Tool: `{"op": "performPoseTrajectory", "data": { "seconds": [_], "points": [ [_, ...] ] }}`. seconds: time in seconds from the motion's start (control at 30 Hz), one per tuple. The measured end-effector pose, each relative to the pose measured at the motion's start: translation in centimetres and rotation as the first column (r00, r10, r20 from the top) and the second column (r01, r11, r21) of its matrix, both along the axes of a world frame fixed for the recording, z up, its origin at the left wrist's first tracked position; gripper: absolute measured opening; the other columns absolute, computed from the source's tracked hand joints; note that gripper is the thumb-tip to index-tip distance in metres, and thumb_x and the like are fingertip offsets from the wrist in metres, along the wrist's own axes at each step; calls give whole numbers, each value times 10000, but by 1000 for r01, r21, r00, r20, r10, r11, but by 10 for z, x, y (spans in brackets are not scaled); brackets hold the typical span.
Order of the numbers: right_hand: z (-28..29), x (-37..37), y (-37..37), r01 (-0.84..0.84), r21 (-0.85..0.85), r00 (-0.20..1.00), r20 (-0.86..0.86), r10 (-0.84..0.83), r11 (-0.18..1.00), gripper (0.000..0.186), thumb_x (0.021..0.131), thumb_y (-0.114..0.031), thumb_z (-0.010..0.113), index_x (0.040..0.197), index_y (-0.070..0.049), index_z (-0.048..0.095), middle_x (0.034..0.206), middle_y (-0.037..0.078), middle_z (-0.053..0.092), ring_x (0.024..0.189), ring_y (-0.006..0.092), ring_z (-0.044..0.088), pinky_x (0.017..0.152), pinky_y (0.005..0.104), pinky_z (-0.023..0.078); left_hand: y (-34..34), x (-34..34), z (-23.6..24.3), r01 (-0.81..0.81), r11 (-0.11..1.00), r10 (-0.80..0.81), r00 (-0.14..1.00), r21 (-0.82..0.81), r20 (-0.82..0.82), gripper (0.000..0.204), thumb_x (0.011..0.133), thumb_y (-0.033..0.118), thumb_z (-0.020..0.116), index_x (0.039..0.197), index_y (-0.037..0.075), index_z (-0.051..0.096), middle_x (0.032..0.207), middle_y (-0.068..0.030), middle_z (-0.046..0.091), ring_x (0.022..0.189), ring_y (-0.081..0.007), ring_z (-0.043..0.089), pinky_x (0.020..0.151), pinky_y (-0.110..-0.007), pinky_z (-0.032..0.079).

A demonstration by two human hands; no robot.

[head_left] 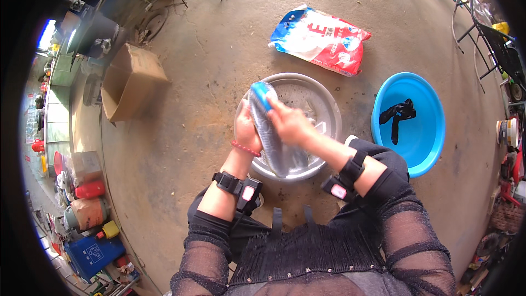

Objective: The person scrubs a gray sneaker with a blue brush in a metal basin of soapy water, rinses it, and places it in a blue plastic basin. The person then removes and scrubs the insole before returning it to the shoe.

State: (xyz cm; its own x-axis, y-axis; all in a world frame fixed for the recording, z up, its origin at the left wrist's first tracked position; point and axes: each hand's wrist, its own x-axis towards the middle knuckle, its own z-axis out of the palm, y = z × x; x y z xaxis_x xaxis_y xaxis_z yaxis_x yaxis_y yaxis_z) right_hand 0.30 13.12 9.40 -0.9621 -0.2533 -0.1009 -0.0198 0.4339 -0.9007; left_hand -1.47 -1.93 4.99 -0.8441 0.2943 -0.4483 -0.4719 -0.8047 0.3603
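Note:
My left hand (249, 130) is wrapped round the side of a long grey shoe (266, 129), held tilted over a grey basin (332, 92). My right hand (293, 125) is closed at the shoe's upper end, on a bright blue, brush-like thing (262, 89). Motion blur smears this spot, and the fingers partly cover it. Cloudy water with bubbles stands in the basin. A whitish thing (320, 127) shows in it beside my right wrist, too unclear to name.
A blue tub (438, 148) to the right holds water and a black, cloth-like item (402, 112). Beyond the basin lies a red, white and blue plastic bag (323, 41). An open cardboard box (134, 82) stands at left; a dark-framed chair (490, 44) is far right.

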Motion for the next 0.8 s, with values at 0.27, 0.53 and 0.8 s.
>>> {"op": "performPoseTrajectory", "data": {
  "seconds": [0.27, 0.53, 0.8],
  "points": [
    [2, -2, 1, 78, 31, 996, 38, -79, 996, 441, 942, -259, 510, 1362, -131, 465, 911, 298, 636, 870, 438, 639, 755, 488, 521, 7, 4, 1, 6, 1000, -6, 1000, -17, 16, 575, 1014, 496, 247, 1264, 46, 502, 1193, -137, 593, 1100, -286, 578, 983, -422, 461],
    [-5, -6, 2, -48, 32, 999, 19, 47, 998, 457, 945, -261, 503, 1378, -125, 447, 939, 295, 635, 899, 442, 634, 784, 473, 520, 8, 4, 2, -18, 996, 19, 1000, -90, 14, 640, 991, 556, 252, 1333, 42, 421, 1227, -146, 559, 1123, -288, 564, 997, -448, 454],
    [-12, 8, 1, -140, -15, 990, 15, 140, 990, 478, 944, -273, 500, 1397, -140, 425, 935, 303, 632, 887, 462, 624, 806, 494, 507, 5, 4, 14, -49, 959, 32, 997, -280, -65, 694, 963, 613, 259, 1251, 14, 456, 1113, -172, 594, 1016, -292, 614, 898, -453, 520]
  ]
}}
